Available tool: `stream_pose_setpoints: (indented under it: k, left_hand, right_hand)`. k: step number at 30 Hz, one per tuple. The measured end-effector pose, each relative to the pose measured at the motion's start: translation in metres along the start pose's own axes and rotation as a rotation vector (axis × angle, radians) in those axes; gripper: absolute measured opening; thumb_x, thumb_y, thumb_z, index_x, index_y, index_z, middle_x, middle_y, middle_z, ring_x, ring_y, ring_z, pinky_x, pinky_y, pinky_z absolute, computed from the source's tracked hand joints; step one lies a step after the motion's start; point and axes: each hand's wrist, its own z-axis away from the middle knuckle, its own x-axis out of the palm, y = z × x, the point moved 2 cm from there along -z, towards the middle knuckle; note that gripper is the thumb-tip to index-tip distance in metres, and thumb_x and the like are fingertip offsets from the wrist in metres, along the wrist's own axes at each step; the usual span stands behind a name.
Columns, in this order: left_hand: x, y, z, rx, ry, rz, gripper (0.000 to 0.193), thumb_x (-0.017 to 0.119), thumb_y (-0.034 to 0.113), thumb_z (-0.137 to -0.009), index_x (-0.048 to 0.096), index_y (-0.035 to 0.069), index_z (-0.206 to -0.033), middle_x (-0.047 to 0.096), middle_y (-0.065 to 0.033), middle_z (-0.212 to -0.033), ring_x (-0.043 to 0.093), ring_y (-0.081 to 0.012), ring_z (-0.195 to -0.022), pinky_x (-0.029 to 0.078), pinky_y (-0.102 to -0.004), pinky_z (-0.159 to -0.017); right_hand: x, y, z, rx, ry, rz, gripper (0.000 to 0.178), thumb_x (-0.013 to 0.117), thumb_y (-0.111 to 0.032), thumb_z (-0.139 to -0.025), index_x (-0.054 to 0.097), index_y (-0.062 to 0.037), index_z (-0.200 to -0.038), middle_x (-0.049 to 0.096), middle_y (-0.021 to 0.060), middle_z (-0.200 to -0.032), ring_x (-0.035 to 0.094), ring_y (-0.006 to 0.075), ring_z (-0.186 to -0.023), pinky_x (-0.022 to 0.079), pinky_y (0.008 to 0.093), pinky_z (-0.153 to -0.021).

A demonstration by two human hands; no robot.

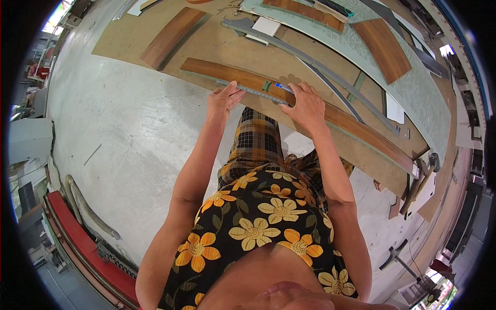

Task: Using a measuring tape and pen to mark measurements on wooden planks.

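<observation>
A long brown wood-grain strip [222, 68] lies along the near edge of the work table. Against its near edge is a thin grey metal ruler [261, 93]. My left hand [223, 102] pinches the ruler near its left end between thumb and fingers. My right hand [308, 107] is closed round a blue-and-white pen [283, 88], its thumb at the ruler's right end. Whether that thumb presses on the ruler, I cannot tell. Between the hands, a small green piece [266, 86] sits on the strip.
Beyond the strip lies a long grey curved bar [310, 57]. Shorter wood-grain boards [173, 39] lie at the far left and on a pale green sheet [429, 111] at the right. The brown tabletop [124, 44] ends just before my legs. A red machine beam [85, 243] stands at the lower left.
</observation>
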Motion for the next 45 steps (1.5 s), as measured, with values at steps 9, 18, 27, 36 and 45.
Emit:
stream_pose_setpoints:
  k: [9, 18, 27, 36, 45]
  left_hand:
    - [-0.001, -0.003, -0.007, 0.037, 0.036, 0.014, 0.053, 0.08, 0.019, -0.085, 0.05, -0.012, -0.115, 0.062, -0.0266, -0.114, 0.068, -0.0372, -0.104, 0.056, -0.0434, -0.095]
    - [0.004, -0.005, -0.002, 0.06, 0.043, 0.036, 0.044, 0.08, 0.02, -0.085, 0.055, -0.007, -0.11, 0.068, -0.0203, -0.104, 0.072, -0.0317, -0.095, 0.057, -0.0402, -0.089]
    - [-0.001, -0.002, -0.004, 0.019, 0.015, 0.048, 0.04, 0.076, 0.023, -0.089, 0.057, -0.006, -0.11, 0.068, -0.0185, -0.101, 0.072, -0.0321, -0.094, 0.06, -0.0396, -0.084]
    - [-0.017, 0.029, 0.039, 0.529, 0.256, -0.876, 0.031, 0.075, 0.02, -0.088, 0.063, -0.004, -0.103, 0.071, -0.0123, -0.085, 0.069, -0.0181, -0.069, 0.054, -0.0276, -0.061]
    - [0.025, -0.016, 0.063, 0.136, -0.193, -0.496, 0.025, 0.071, 0.02, -0.092, 0.065, -0.001, -0.106, 0.072, -0.0069, -0.088, 0.064, -0.0139, -0.07, 0.052, -0.0251, -0.066]
  right_hand:
    - [0.0, 0.002, -0.005, -0.015, -0.024, 0.005, 0.067, 0.079, -0.043, -0.076, 0.059, -0.0116, -0.131, 0.059, 0.0095, -0.125, 0.057, 0.0293, -0.118, 0.05, 0.0429, -0.098]
    - [-0.002, 0.004, -0.002, -0.011, -0.007, -0.023, 0.066, 0.081, -0.04, -0.073, 0.06, -0.0121, -0.129, 0.06, 0.0092, -0.123, 0.057, 0.0294, -0.117, 0.051, 0.043, -0.095]
    - [-0.002, 0.004, -0.002, -0.017, 0.043, -0.076, 0.064, 0.082, -0.036, -0.072, 0.061, -0.0119, -0.128, 0.06, 0.0093, -0.118, 0.059, 0.0296, -0.114, 0.052, 0.0435, -0.093]
    - [-0.009, 0.002, -0.003, 0.022, -0.008, -0.108, 0.064, 0.082, -0.033, -0.071, 0.063, -0.0104, -0.128, 0.059, 0.0111, -0.125, 0.057, 0.0299, -0.119, 0.051, 0.0446, -0.096]
    - [0.004, 0.006, -0.002, -0.004, 0.042, -0.065, 0.065, 0.082, -0.034, -0.069, 0.062, -0.014, -0.127, 0.06, 0.0083, -0.118, 0.059, 0.0294, -0.113, 0.052, 0.0427, -0.092]
